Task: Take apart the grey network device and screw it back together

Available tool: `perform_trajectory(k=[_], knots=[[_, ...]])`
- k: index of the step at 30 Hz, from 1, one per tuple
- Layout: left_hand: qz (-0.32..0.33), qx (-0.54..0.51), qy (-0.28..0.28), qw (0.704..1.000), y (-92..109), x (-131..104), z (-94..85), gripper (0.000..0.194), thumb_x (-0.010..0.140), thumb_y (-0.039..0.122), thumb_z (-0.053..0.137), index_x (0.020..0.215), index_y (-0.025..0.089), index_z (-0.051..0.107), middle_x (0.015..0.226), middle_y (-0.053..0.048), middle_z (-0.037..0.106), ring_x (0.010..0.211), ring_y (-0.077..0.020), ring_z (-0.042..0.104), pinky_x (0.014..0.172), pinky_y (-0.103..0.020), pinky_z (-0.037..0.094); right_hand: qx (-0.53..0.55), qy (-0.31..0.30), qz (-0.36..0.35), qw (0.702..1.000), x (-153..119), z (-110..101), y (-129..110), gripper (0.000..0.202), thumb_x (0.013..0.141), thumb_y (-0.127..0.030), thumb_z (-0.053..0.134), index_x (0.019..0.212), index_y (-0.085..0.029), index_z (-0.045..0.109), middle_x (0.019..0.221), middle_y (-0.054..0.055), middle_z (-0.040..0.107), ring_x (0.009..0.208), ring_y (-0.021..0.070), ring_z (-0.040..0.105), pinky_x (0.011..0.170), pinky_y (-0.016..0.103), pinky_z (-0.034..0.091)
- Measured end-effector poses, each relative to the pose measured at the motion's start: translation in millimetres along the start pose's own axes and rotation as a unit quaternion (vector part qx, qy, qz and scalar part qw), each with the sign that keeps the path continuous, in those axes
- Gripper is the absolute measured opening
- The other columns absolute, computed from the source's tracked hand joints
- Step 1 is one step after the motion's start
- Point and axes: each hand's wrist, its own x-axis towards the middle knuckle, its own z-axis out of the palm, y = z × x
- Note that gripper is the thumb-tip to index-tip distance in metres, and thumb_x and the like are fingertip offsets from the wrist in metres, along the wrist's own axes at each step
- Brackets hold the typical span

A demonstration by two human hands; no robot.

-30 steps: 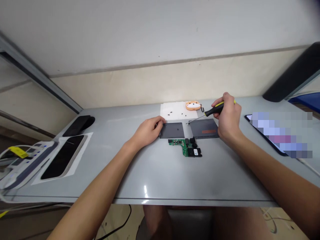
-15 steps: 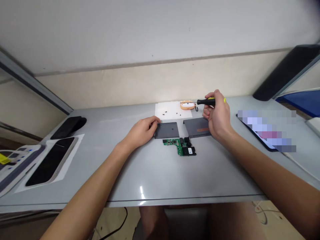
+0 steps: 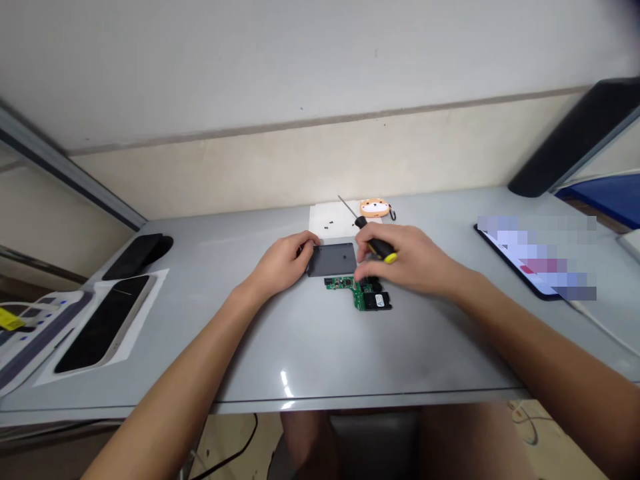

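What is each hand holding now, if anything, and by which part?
The right hand holds the screwdriver by its black-and-yellow handle. The left hand is at the left end of the dark gray panel; whether it grips it cannot be told.

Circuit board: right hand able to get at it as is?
Likely yes: the right hand is by the far edge of the circuit board, nothing visibly between, though the screwdriver it holds may hinder gripping.
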Motion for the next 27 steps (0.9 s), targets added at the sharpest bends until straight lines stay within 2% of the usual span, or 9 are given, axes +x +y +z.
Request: perform_trajectory(k=[2,4,8,12,17,21,24,27], knots=[[0.002,0.001,0.002,1.0,-0.6,0.4,0.4,0.039,0.102,0.035,0.038,0.112,0.019,0.072,0.094,-0.005,0.076,0.08,-0.0224,0.067,0.079,-0.032,0.052,-0.072,-0.062,0.016,0.995,0.7,-0.5,-2.8,0.041,0.072,-0.043,0.092,0.094,-0.027,0.061,0.093,-0.001,0.069,0.083,0.02,0.059,0.068,0.032,0.039],[-0.001,0.003,0.003,1.0,0.1,0.6,0.5,0.04,0.102,0.035,0.038,0.112,0.019,0.072,0.094,-0.005,0.076,0.08,-0.0227,0.067,0.079,-0.032,0.053,-0.105,-0.099,0.027,0.989,1.2,-1.6,-3.4,0.053,0.065,-0.045,0.096,0.099,-0.028,0.059,0.096,0.0,0.068,0.087,0.0223,0.057,0.069,0.032,0.038],[-0.01,0.01,-0.001,1.0,3.2,0.2,-0.5,0.041,0.102,0.034,0.036,0.113,0.019,0.073,0.091,-0.005,0.076,0.078,-0.0226,0.067,0.079,-0.033,0.053,-0.108,-0.136,0.058,0.983,0.2,-6.5,1.9,0.058,0.066,-0.051,0.093,0.104,-0.029,0.054,0.097,0.002,0.067,0.092,0.0259,0.056,0.07,0.034,0.039],[-0.013,0.008,-0.005,1.0,3.1,-0.2,-1.0,0.041,0.102,0.033,0.036,0.113,0.019,0.073,0.089,-0.005,0.075,0.077,-0.0223,0.066,0.077,-0.032,0.052,-0.121,-0.126,0.061,0.983,-0.9,-11.5,9.5,0.056,0.07,-0.056,0.089,0.102,-0.028,0.053,0.1,0.004,0.066,0.1,0.0294,0.055,0.074,0.035,0.039],[-0.013,0.007,0.001,1.0,2.6,-0.1,-0.1,0.04,0.103,0.034,0.036,0.115,0.019,0.071,0.087,-0.004,0.073,0.073,-0.0212,0.064,0.074,-0.032,0.05,-0.093,-0.146,0.059,0.983,-2.6,-10.2,5.3,0.06,0.065,-0.056,0.091,0.103,-0.029,0.054,0.106,0.005,0.065,0.108,0.0307,0.054,0.078,0.035,0.041],[-0.029,0.009,0.005,1.0,5.7,-0.3,0.2,0.045,0.105,0.038,0.035,0.137,0.019,0.06,0.074,-0.001,0.066,0.065,-0.021,0.059,0.065,-0.031,0.045,-0.072,-0.176,0.045,0.981,-4.2,-5.4,-4.2,0.061,0.061,-0.051,0.094,0.101,-0.029,0.054,0.1,0.003,0.064,0.108,0.03,0.054,0.079,0.034,0.041],[-0.029,0.012,0.008,0.999,6.9,-0.7,0.3,0.049,0.106,0.036,0.032,0.149,0.019,0.049,0.078,-0.001,0.065,0.066,-0.0214,0.058,0.065,-0.031,0.043,-0.071,-0.201,0.049,0.976,-5.1,-4.6,-6.1,0.061,0.063,-0.05,0.093,0.104,-0.029,0.054,0.099,0.003,0.064,0.107,0.03,0.054,0.079,0.034,0.041],[-0.03,0.01,0.001,1.0,5.1,-0.7,0.8,0.052,0.106,0.032,0.028,0.154,0.019,0.042,0.079,-0.001,0.065,0.068,-0.0216,0.059,0.067,-0.032,0.044,-0.082,-0.194,0.052,0.976,-5.8,-6.7,-3.7,0.055,0.067,-0.05,0.089,0.104,-0.028,0.054,0.104,0.005,0.064,0.105,0.0292,0.054,0.079,0.036,0.043]])
